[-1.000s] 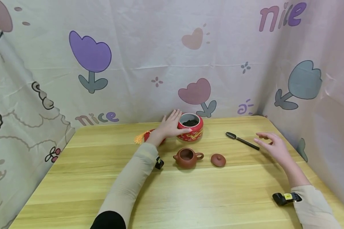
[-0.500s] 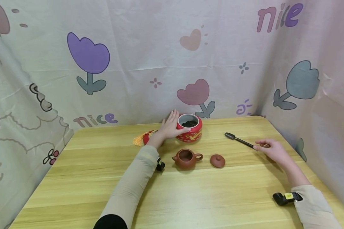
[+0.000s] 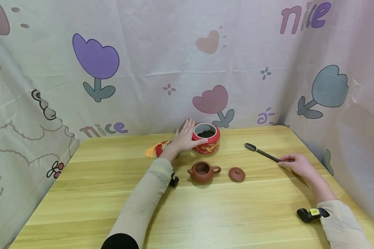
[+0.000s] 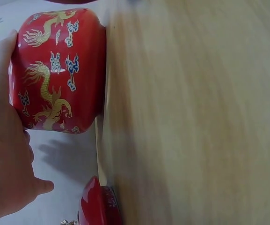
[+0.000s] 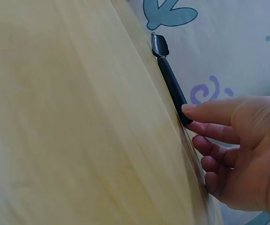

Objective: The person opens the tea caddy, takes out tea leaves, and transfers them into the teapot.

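A red tea jar (image 3: 206, 143) with gold dragons, holding dark loose leaves, stands uncovered at the back of the table. My left hand (image 3: 184, 139) rests against its left side, fingers straight and thumb lying across the front; the left wrist view shows this hand (image 4: 8, 140) on the jar's wall. At the right, my right hand (image 3: 297, 165) pinches the handle end of a black tea scoop (image 3: 263, 153) between thumb and index finger. In the right wrist view the scoop's bowl (image 5: 160, 45) points away from the hand, and the other fingers are curled.
In front of the jar sits a brown clay teapot (image 3: 203, 173) without its cover; the small round teapot lid (image 3: 237, 174) lies to its right. The jar's red lid (image 3: 160, 149), with a yellow tassel (image 3: 151, 151), is partly hidden behind the left forearm. A printed curtain (image 3: 149, 62) hangs behind the table.
My right hand has come down and left onto the end of the scoop's handle and now pinches it. The left hand and the jar have stayed in place.
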### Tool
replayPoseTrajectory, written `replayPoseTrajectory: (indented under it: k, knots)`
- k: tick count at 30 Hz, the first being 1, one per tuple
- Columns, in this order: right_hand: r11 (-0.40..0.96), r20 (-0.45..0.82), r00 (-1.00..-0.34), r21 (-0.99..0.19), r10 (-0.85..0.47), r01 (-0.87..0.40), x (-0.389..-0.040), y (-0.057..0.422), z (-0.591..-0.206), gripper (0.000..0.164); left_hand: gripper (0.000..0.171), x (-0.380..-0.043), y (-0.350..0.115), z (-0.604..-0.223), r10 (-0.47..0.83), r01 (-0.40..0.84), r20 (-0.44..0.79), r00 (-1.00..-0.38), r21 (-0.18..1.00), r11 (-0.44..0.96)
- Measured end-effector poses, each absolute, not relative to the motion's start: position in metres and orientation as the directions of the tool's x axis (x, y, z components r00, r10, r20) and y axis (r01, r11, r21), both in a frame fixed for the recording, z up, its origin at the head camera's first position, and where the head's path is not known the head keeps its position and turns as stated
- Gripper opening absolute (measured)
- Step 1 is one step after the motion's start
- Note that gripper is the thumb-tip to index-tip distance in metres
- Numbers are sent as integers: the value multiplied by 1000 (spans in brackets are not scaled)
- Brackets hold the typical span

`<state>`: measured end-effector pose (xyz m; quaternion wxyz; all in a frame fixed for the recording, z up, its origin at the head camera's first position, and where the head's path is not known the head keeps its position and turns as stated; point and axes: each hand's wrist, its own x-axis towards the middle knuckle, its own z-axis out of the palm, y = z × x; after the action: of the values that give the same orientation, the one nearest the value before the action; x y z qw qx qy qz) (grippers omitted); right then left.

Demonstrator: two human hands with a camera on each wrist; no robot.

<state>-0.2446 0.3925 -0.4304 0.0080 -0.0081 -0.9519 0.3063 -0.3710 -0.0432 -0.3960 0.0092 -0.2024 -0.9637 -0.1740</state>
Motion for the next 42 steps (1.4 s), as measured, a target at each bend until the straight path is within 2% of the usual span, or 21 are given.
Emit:
replayPoseTrajectory:
  k: [12, 19, 25, 30, 38, 42]
  knots:
    - [801, -23, -999, -597, 43, 48, -243, 392, -428, 38, 117, -371, -44, -396, 386, 392, 86, -918, 331, 858]
    - [800, 36, -999, -600, 7, -16, -244, 389, -426, 34, 120, -373, -45, -395, 389, 396, 88, -917, 321, 861]
    - [826, 124, -992, -556, -24, -90, -244, 389, -425, 29, 119, -375, -44, -399, 389, 401, 101, -916, 300, 866]
    - [831, 134, -991, -547, -29, -98, -242, 388, -426, 27, 118, -374, -44, -404, 389, 400, 100, -916, 298, 867]
    - [820, 140, -990, -566, -7, -86, -237, 387, -416, 36, 117, -373, -43, -405, 392, 406, 108, -914, 301, 863]
    - [797, 185, -983, -594, 6, -107, -237, 380, -405, 38, 118, -374, -44, -403, 390, 403, 107, -915, 303, 864]
